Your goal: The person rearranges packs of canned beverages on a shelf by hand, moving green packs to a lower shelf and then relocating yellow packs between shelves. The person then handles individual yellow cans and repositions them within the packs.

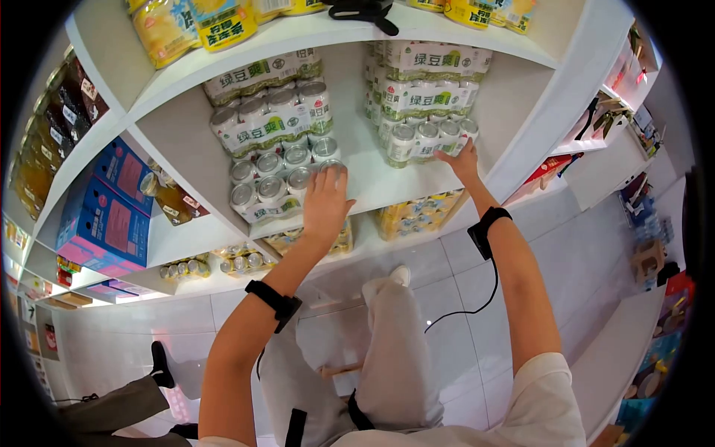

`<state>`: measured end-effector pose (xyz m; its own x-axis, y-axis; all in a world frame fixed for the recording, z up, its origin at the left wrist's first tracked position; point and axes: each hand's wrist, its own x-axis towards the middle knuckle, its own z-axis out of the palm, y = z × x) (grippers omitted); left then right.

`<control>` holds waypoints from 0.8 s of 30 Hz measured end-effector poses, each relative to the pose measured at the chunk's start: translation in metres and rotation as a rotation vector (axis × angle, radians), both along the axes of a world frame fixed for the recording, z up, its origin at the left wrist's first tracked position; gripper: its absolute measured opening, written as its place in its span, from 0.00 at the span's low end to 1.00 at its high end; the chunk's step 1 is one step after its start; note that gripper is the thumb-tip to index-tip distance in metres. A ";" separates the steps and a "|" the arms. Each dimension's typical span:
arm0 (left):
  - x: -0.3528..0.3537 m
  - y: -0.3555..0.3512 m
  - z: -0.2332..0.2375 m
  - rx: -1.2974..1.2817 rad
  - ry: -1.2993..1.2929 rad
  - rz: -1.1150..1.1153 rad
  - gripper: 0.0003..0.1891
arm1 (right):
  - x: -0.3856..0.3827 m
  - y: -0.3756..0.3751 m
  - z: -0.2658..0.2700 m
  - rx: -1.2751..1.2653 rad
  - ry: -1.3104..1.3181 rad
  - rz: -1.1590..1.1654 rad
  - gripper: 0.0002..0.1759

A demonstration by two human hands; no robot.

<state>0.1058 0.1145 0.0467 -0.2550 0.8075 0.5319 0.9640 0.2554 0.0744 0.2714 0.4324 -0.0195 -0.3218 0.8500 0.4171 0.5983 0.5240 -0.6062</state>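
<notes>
White-and-green drink cans in wrapped packs stand in two stacks on a white shelf. My left hand [325, 207] rests with outstretched fingers on the front right corner of the left stack of cans [271, 187], its thumb apart to the right. The lower front packs there show bare silver lids. My right hand [463, 162] touches the front right corner of the right stack of cans [426, 135], thumb apart from the fingers. The fingertips at the far side of that corner are partly hidden. Both wrists wear black straps, and neither hand lifts a pack.
Yellow pouches [219, 22] and a black object [363, 13] lie on the shelf above. Yellow can packs [418, 214] sit below. Blue-and-pink boxes [112, 211] and bottles fill the left shelves. A co-worker's leg and black shoe [161, 365] are at lower left.
</notes>
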 end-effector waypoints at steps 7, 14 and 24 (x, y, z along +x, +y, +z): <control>0.017 0.047 -0.006 -0.002 0.021 -0.062 0.33 | -0.028 0.035 -0.020 -0.204 0.041 0.016 0.78; 0.022 0.065 -0.003 -0.032 -0.003 -0.068 0.31 | -0.036 0.017 -0.024 -0.127 0.169 0.000 0.76; -0.009 0.117 0.024 0.118 -0.523 -0.059 0.32 | 0.000 0.021 0.006 -0.174 0.223 0.077 0.64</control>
<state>0.0972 0.2312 0.0705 -0.4663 0.7708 0.4341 0.8029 0.1628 0.5735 0.2712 0.4530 -0.0131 -0.3051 0.8914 0.3351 0.4023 0.4396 -0.8031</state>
